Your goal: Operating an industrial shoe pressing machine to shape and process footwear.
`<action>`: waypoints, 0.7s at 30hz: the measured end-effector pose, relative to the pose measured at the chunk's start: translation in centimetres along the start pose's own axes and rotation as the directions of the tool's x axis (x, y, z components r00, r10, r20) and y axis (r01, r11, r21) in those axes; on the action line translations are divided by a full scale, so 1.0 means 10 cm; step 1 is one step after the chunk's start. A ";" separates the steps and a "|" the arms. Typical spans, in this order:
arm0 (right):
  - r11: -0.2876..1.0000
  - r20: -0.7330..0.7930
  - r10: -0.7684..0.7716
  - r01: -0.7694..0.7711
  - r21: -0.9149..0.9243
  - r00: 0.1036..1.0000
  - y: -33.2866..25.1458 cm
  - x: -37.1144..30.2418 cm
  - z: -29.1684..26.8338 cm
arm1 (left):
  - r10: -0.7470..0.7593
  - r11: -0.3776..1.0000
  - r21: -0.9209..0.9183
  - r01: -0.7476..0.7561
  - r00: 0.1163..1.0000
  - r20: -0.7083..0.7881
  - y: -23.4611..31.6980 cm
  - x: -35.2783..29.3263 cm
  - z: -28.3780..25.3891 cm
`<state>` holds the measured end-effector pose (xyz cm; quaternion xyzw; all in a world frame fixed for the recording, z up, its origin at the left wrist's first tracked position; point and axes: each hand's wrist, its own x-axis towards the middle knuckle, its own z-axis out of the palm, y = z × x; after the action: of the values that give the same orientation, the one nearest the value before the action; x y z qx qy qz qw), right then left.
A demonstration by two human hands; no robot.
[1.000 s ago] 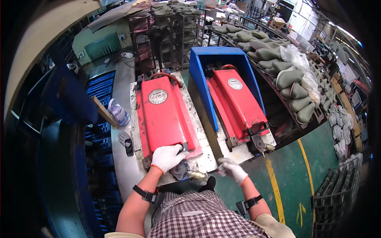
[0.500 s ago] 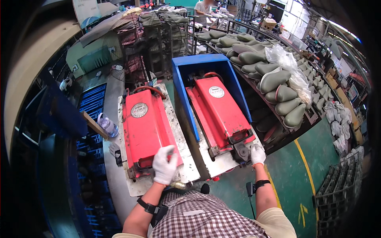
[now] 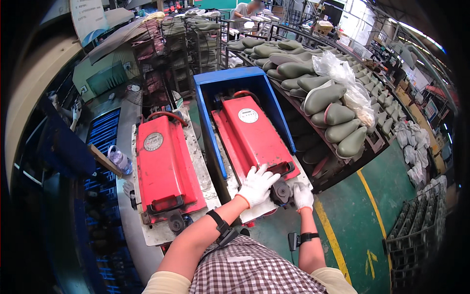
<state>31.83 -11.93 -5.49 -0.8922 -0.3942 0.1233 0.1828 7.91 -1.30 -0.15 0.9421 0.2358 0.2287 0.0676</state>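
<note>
Two red metal machine covers stand side by side before me, the left red cover (image 3: pixel 164 171) and the right red cover (image 3: pixel 254 130). Each has a round pale dial and a black handle at its near end. My left hand (image 3: pixel 257 187), in a white knit glove, lies on the near end of the right cover, fingers spread, just left of its black handle (image 3: pixel 282 169). My right hand (image 3: pixel 303 196), gloved too, is at the right side of the black round latch (image 3: pixel 281 191) below that handle. Its fingers look curled, and what they grip is hidden.
A blue metal hood (image 3: pixel 230 76) surrounds the right cover's far end. Grey-green shoe-shaped forms (image 3: pixel 338 113) crowd a rack at the right, with clear plastic (image 3: pixel 338 68) on top. A plastic jug (image 3: pixel 119 159) stands on the left bench. A person (image 3: pixel 247 10) works far back.
My left hand has moved right, from the left cover's near end to the right cover. My right hand stays by the black latch. The view has shifted slightly.
</note>
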 end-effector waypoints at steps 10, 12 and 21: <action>1.000 0.463 -0.016 0.012 0.011 0.886 -0.19 -1.29 -0.23 | -0.049 0.998 -0.051 0.047 0.998 -0.040 0.15 0.15 -0.08; 0.980 0.261 -0.164 0.127 0.153 0.951 -0.15 -1.19 -0.29 | -0.060 0.996 -0.074 0.056 0.997 -0.051 0.15 0.21 -0.21; 0.789 -0.119 -0.604 0.612 0.051 0.788 -1.18 -0.02 0.09 | -0.067 0.994 -0.110 0.025 0.917 -0.392 0.00 0.69 -1.13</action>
<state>23.63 -4.54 -1.32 -0.7139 -0.6454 0.0318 0.2698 8.05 2.22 12.60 0.8660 0.2546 0.4243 0.0722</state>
